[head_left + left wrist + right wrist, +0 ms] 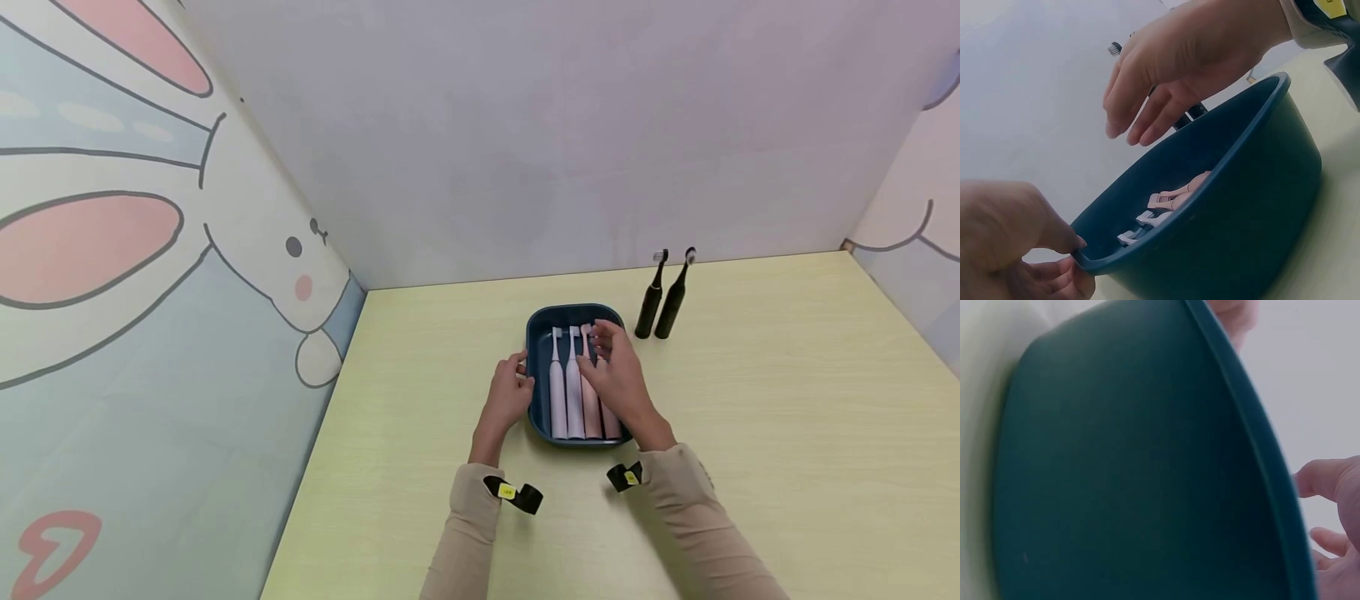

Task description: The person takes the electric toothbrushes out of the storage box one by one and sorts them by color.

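Note:
A dark teal basin [585,444] sits on the table with several electric toothbrushes lying side by side in it. Two are pale white-lavender [558,400] and two pink [591,412], heads toward the far end. My left hand [512,390] pinches the basin's left rim, thumb inside and fingers under the edge, as the left wrist view shows. Above the basin's right side hovers my right hand [618,375], its fingers loosely bent with nothing in them. It partly covers the rightmost pink toothbrush. In the right wrist view the basin's outer wall [1135,469] fills most of the picture.
Two black electric toothbrushes [649,308] stand upright on the table, behind and right of the basin. A grey wall [555,183] rises along the table's back edge, and a wall with a rabbit drawing [247,250] borders the left.

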